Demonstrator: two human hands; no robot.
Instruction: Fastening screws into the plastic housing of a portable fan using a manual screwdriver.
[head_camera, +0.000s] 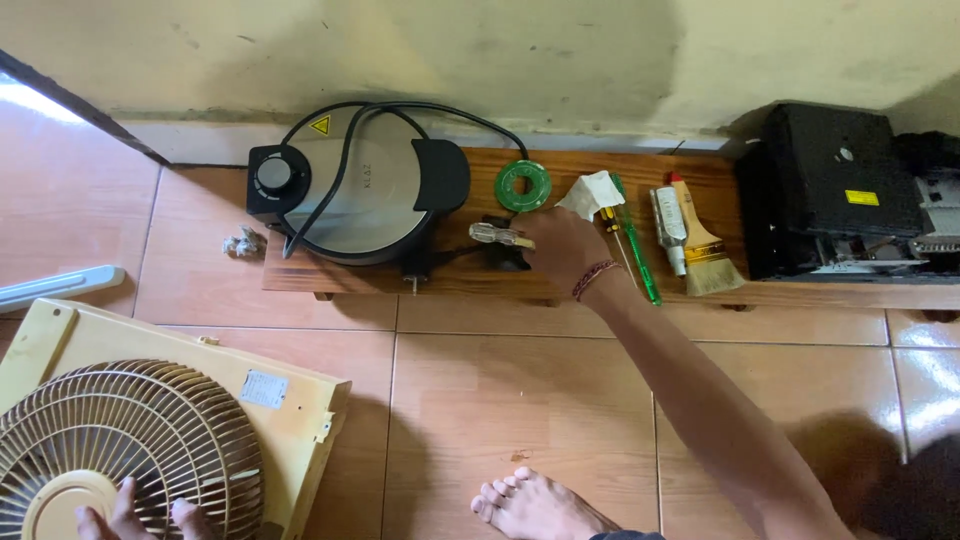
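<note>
Reaching across the wooden board (560, 285), right hand (562, 245) pinches a small clear-handled tool (497, 235) beside the round cooker (355, 195). Judged light, rigid; grip the handle. Left hand (125, 515) rests fingers spread on fan grille (130, 440).

This looks like a room in a home where someone fixes things on the floor. The floor (520, 390) has shiny orange tiles, a bare foot (535, 505) rests on it, and the plain wall (520, 60) is a bit dirty. A low wooden shelf (560, 285) by the wall carries a round cooker (355, 190), a green screwdriver (635, 240) and a paint brush (705, 255), and a yellow fan (150, 430) lies flat on the tiles nearby.
</note>
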